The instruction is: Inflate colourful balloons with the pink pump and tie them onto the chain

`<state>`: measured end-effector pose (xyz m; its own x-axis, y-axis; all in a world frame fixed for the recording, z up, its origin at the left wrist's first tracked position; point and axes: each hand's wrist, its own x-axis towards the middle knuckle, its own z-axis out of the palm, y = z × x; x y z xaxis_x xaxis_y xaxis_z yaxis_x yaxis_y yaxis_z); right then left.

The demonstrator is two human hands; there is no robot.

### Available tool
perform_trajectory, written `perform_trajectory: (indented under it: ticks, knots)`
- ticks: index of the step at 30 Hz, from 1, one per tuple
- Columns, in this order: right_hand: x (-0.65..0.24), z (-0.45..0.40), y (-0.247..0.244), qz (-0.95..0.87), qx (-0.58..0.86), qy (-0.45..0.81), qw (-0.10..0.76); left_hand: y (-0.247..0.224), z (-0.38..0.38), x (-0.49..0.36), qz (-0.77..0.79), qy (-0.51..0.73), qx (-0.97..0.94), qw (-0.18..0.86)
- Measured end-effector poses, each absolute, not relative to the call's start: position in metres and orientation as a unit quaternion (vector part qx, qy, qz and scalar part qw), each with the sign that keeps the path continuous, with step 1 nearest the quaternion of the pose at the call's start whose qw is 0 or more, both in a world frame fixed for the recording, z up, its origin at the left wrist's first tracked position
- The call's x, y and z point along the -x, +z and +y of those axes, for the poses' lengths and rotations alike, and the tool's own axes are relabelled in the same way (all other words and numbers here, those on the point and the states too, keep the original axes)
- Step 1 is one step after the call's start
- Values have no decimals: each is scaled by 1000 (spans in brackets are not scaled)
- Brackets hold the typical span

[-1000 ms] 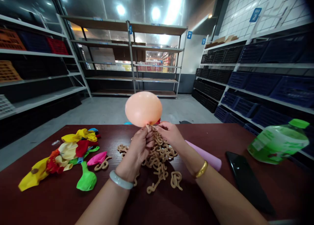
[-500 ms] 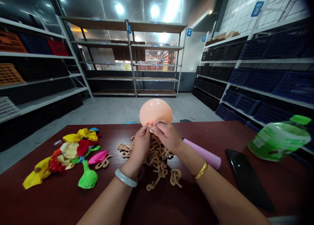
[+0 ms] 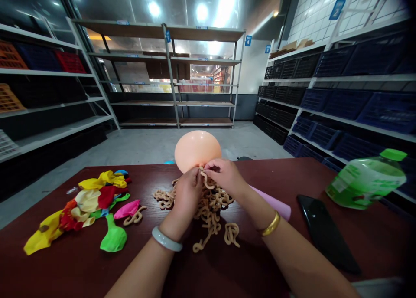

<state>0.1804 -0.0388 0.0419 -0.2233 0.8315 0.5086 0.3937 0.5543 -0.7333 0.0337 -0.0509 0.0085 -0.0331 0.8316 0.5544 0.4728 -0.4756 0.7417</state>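
An inflated peach balloon [image 3: 197, 149] stands just beyond my hands, its neck toward me. My left hand [image 3: 189, 188] pinches the balloon's neck, thumb up. My right hand [image 3: 225, 175] is closed beside it, its fingertips on a tan cord [image 3: 208, 181] that dangles from the neck. Exactly how the cord passes around the neck is hidden by the fingers. Below my hands lies a heap of tan cord pieces [image 3: 208, 211], with a loose piece [image 3: 232, 234] to its right.
Uninflated balloons [image 3: 87, 201] in several colours lie at the left, a green one [image 3: 113, 235] nearest. On the right are a pink-purple cylinder [image 3: 273, 204], a black phone [image 3: 326, 233] and a green-capped bottle [image 3: 365, 181]. Shelving [image 3: 175, 90] stands beyond the dark red table [image 3: 136, 263].
My right hand's fingers have drawn slightly away from my left, and a length of cord now hangs between them. The view has shifted a little; the balloon sits further left and looks slightly larger.
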Motion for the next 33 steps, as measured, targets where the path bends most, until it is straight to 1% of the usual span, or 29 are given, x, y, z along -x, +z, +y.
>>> perform_trajectory:
  ticks: [2, 4, 10, 13, 18, 22, 26, 29, 31, 33]
  knots:
    - [-181, -40, 43, -748, 415, 240, 459, 11, -51, -34, 483, 525, -682, 161]
    - [-179, -42, 44, -755, 425, 214, 451, 12, -52, -36, 482, 523, -680, 175]
    - [-166, -51, 37, -743, 505, -39, 438, 8, -49, -38, 463, 513, -685, 229]
    - [-164, -54, 35, -752, 484, -71, 442, 5, -46, -36, 456, 520, -684, 232]
    - [-165, -55, 39, -754, 405, 28, 516, 10, -50, -34, 428, 557, -671, 238]
    - [-167, -52, 41, -715, 402, 133, 556, 16, -56, -34, 449, 549, -681, 183]
    - [-171, -51, 47, -692, 405, 254, 541, 15, -57, -33, 461, 534, -698, 125]
    - [-174, -52, 51, -679, 397, 339, 516, 12, -56, -32, 453, 527, -710, 116]
    - [-174, -53, 53, -685, 399, 342, 504, 10, -55, -32, 445, 529, -712, 125]
    - [-174, -54, 55, -709, 398, 288, 506, 9, -55, -32, 438, 537, -707, 139]
